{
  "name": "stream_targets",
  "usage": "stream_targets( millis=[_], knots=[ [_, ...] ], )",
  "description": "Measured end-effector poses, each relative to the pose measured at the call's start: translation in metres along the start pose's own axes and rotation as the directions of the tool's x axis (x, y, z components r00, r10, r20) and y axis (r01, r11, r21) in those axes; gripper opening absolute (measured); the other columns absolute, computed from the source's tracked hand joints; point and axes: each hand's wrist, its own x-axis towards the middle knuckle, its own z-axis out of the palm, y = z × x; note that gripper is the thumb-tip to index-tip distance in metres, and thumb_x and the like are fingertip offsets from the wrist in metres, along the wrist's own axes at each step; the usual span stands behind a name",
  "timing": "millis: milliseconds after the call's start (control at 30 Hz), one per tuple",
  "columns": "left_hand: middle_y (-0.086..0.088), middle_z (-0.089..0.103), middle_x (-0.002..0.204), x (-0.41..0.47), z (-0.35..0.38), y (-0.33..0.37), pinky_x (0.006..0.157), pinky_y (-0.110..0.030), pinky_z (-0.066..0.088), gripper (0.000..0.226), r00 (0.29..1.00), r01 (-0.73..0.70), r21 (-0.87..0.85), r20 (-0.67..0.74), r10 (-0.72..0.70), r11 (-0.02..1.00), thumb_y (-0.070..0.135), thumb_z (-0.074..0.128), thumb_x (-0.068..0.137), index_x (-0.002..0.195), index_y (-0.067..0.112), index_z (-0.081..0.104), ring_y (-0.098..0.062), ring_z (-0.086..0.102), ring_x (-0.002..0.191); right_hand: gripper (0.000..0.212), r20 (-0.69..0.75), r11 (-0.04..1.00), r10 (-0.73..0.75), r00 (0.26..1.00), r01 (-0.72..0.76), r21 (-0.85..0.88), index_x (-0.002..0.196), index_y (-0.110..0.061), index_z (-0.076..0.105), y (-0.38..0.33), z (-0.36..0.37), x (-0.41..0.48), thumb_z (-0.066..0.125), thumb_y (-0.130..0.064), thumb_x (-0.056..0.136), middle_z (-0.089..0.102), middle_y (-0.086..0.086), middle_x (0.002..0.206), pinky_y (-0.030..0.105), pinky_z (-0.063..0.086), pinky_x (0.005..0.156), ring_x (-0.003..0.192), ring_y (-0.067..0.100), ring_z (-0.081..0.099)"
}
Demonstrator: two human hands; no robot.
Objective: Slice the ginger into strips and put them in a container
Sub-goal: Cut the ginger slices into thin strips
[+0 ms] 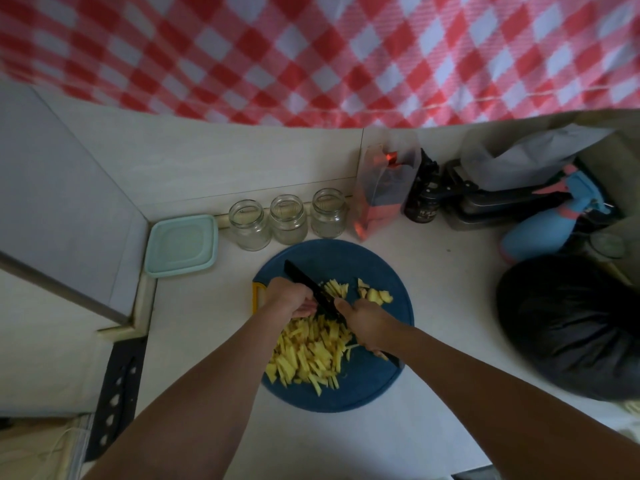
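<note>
Head view, right hand [367, 323] clamped on knife [304, 280], left hand [291, 297] curled beside the blade (its hold hidden, cannot tell), ginger strips [308, 355] heaped on blue cutting board [381, 386], teal-lidded container [181, 245] back left.

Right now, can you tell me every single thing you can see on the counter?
cutting board: one, blue, counter middle
ginger strips: pile, yellow, board's near side
ginger chunks: few, yellow, board's far side
knife: one, black, above board
jars: three, clear, behind board
container: one, pale green, left of jars
spray bottle: one, blue-pink, right
bag: one, black, right edge
cloth: one, red-white checked, back
left hand: one, beside the blade
right hand: one, gripping knife
</note>
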Motion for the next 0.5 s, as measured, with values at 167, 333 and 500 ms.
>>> stream_targets(
  millis=[167, 333, 500],
  knots=[
    [-0.014, 0.064, 0.072, -0.006, 0.002, -0.003, 0.043, -0.020, 0.051, 0.006, 1.000, -0.007, -0.045, -0.011, 0.007, 0.999, -0.003, 0.059, 0.088, 0.084, -0.005, 0.063, -0.018, 0.062, 0.063, 0.052, -0.020, 0.995, -0.068, 0.997, 0.066, -0.079, 0.063, -0.015, 0.036, 0.003, -0.004, -0.006, 0.031, -0.050, 0.101, 0.039, 0.003, 0.058, 0.029, 0.035, 0.054, 0.050, 0.013, 0.039],
    [-0.012, 0.065, 0.073, -0.005, 0.003, -0.005, 0.043, -0.018, 0.051, 0.009, 1.000, -0.001, -0.047, -0.005, 0.000, 0.999, 0.000, 0.057, 0.090, 0.086, -0.005, 0.063, -0.015, 0.062, 0.063, 0.055, -0.009, 0.988, -0.049, 0.999, 0.047, -0.147, 0.073, -0.009, 0.048, 0.023, -0.015, -0.013, 0.028, -0.053, 0.100, 0.053, 0.008, 0.065, 0.022, 0.043, 0.052, 0.054, 0.016, 0.052],
    [-0.011, 0.063, 0.071, 0.000, 0.000, -0.006, 0.042, -0.018, 0.050, 0.010, 1.000, -0.016, 0.046, -0.002, 0.016, 0.999, 0.002, 0.062, 0.089, 0.080, -0.002, 0.064, -0.015, 0.061, 0.061, 0.050, 0.022, 0.993, -0.052, 0.998, 0.054, -0.104, 0.068, -0.014, 0.045, 0.031, -0.021, -0.024, 0.031, -0.048, 0.101, 0.051, 0.005, 0.066, 0.023, 0.040, 0.055, 0.053, 0.011, 0.046]
  ],
)
